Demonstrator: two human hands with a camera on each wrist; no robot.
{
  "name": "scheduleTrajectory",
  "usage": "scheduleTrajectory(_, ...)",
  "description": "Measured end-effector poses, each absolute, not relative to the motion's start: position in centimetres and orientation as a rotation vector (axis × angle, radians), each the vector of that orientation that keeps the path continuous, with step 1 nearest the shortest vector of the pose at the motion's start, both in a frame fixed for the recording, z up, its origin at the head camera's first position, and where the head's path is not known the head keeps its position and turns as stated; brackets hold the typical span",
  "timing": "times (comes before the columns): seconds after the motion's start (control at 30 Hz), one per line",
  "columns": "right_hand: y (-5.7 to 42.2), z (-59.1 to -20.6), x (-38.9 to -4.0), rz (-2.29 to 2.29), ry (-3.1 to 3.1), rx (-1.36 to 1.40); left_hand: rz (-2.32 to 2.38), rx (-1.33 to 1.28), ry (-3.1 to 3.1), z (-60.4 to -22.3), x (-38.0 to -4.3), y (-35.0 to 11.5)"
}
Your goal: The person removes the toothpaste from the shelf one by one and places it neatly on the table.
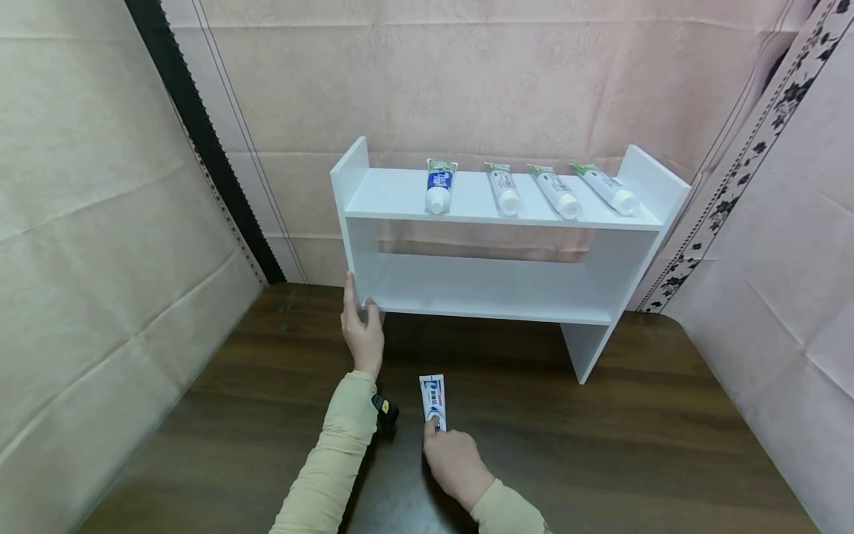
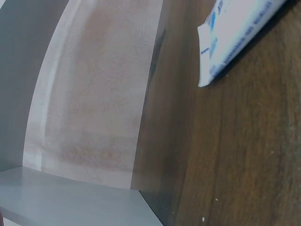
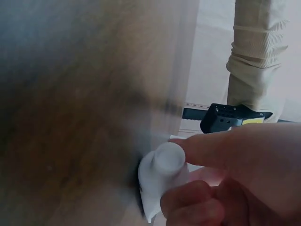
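At the lower left side panel of a white two-tier shelf [image 1: 480, 285], my left hand [image 1: 363, 341] holds the panel edge, fingers on the outer side and thumb toward the inside. My right hand [image 1: 457, 463] pinches a white and blue toothpaste tube [image 1: 433, 397] near its cap end, low over the brown table. Its flat end points toward the shelf. The right wrist view shows the tube's white cap [image 3: 169, 157] beside the thumb and curled fingers. In the left wrist view the tube's flat end [image 2: 225, 42] appears at upper right; the left hand is almost wholly out of that picture.
Along the upper tier lie a blue-labelled tube [image 1: 439, 187] at left and three whiter tubes, one of them a green-ended tube [image 1: 606, 190] at far right, caps forward. The lower tier [image 1: 494, 285] is bare. Cloth walls [image 1: 480, 89] enclose the brown table [image 1: 574, 460] at back and sides.
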State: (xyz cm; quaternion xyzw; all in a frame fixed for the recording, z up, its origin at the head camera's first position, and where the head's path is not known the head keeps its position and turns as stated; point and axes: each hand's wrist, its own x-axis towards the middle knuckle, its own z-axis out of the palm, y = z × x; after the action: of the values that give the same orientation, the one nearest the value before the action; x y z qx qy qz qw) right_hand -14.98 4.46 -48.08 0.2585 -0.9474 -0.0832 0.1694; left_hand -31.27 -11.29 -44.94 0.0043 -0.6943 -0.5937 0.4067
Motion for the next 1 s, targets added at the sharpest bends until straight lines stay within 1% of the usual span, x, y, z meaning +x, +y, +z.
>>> scheduleTrajectory(0.2, 4.3, -47.9, -15.0, -0.233, -2.814, 0.773, -1.503, 0.016, -1.756, -45.1, -31.1, -11.4)
scheduleTrajectory(0.47, 4.3, -47.9, -15.2, -0.113, -2.875, 0.795, -1.519, 0.026, -1.756, -45.3, -31.1, -11.7)
scheduleTrajectory(0.6, 4.6, -47.9, -15.6, 0.049, -2.908, 0.767, -1.526, 0.023, -1.747, -45.3, -31.1, -11.7)
scheduleTrajectory(0.8, 5.2, -47.6, -16.2, 0.408, -2.99, 0.697, -1.525, 0.016, -1.737, -45.4, -31.2, -11.5)
scheduleTrajectory(1.0, 5.5, -46.1, -17.0, 0.507, -3.0, 0.662, -1.52, 0.011, -1.734, -45.3, -31.3, -11.4)
